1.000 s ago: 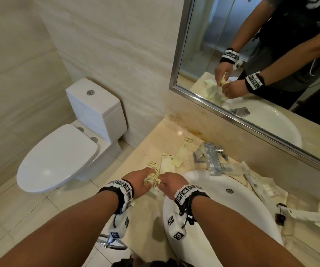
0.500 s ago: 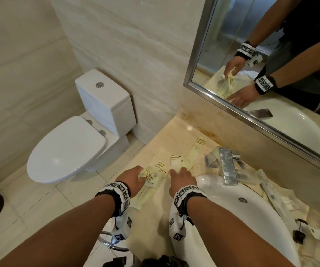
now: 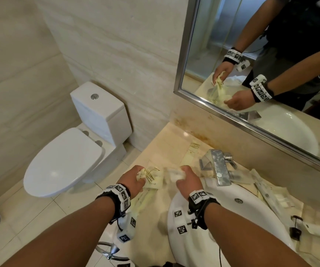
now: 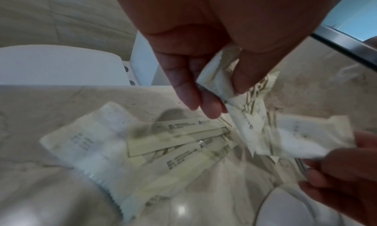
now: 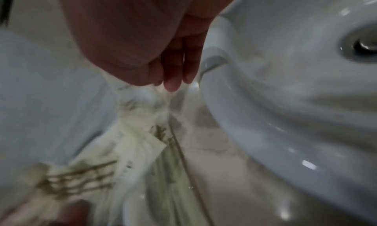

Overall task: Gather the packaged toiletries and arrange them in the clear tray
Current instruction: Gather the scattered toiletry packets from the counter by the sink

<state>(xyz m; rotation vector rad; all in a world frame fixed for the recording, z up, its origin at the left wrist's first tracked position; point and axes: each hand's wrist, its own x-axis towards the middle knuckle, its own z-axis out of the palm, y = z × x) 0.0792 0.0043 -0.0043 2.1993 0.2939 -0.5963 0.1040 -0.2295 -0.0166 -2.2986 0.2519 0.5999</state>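
The person stood at the white sink [image 3: 232, 218], both hands over the marble counter [image 3: 174, 139] just left of the basin. The left hand [image 3: 134, 180] pinched a bunch of cream toiletry packets [image 4: 242, 100] between thumb and curled fingers, clear of the stone. The right hand [image 3: 189, 180], closer to the sink, had its fingers closed on a crumpled white packet [image 4: 302, 142]. Several flat packets [image 4: 142, 142] lay overlapping on the counter under the left hand. Another packet [image 3: 192, 153] lay left of the faucet [image 3: 220, 168]. More packets [image 3: 271, 193] were heaped on the counter right of the sink, behind the basin.
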